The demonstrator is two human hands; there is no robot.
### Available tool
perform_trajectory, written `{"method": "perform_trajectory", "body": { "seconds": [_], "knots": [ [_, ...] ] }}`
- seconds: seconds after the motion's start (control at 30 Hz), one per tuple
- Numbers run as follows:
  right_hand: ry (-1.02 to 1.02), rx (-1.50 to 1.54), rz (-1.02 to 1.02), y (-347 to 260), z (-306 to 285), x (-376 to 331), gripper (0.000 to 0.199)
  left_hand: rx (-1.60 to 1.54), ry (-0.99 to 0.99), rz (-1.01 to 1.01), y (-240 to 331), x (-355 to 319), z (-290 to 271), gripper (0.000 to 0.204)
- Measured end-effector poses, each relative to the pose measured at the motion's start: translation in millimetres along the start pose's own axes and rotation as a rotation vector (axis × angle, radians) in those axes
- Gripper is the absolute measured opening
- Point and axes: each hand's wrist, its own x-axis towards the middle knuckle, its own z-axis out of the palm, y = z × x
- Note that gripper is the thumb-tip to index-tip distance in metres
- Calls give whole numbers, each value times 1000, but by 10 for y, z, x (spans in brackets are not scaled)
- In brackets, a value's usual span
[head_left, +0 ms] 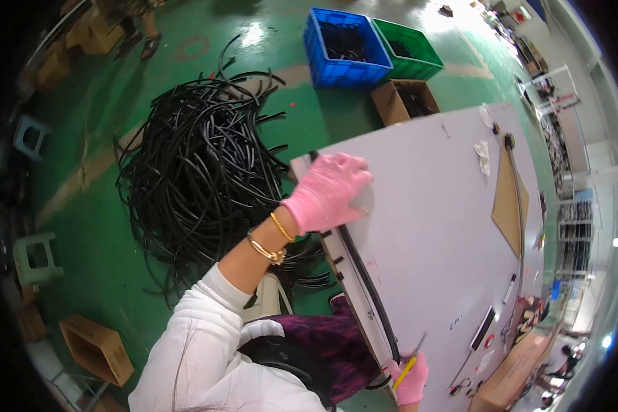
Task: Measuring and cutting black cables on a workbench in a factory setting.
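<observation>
A long black rubber tube (365, 278) lies along the near left edge of a white-topped table (446, 226). Over its far end rests my left hand (329, 189), in a pink glove, holding the tube down; the part beneath the palm is hidden. Thumb and fingers point rightward across the tabletop. At the tube's near end is my right hand (412, 379), also pink-gloved, closed around a yellow utility knife (406, 371). Its thin blade points up and away, just right of the tube. Some of the right fingers are hidden.
A big heap of black tubes (199, 158) covers the green floor at left. Beyond the table stand a blue crate (350, 58), a green crate (408, 51) and a cardboard box (391, 103). A marker (509, 288), brown board (507, 206) and long rod (519, 206) lie on the table's right side.
</observation>
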Motion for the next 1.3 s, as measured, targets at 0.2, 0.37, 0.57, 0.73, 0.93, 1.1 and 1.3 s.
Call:
{"method": "perform_trajectory", "body": {
  "seconds": [0.2, 0.37, 0.57, 0.73, 0.93, 1.1, 1.3],
  "knots": [
    [-262, 64, 32, -202, -207, -33, 30, 102, -79, -9, 12, 53, -27, 57],
    [-279, 221, -23, 38, -187, -131, 26, 155, -97, -16, 50, 77, -54, 54],
    [-252, 164, -128, 180, -74, -133, 24, 130, -62, -14, 61, 37, 1, 51],
    [-214, 209, -92, 108, -53, -97, 28, 129, -50, 8, 56, 37, 7, 50],
    [-254, 179, -133, 190, -22, -66, 23, 146, -55, 4, 60, 70, -12, 49],
    [-274, 112, -166, 160, 17, -54, 23, 159, -52, -6, 61, 33, -43, 49],
    [-248, 92, -133, 288, 84, -118, 27, 144, -61, 47, 75, 27, -6, 50]
  ]
}}
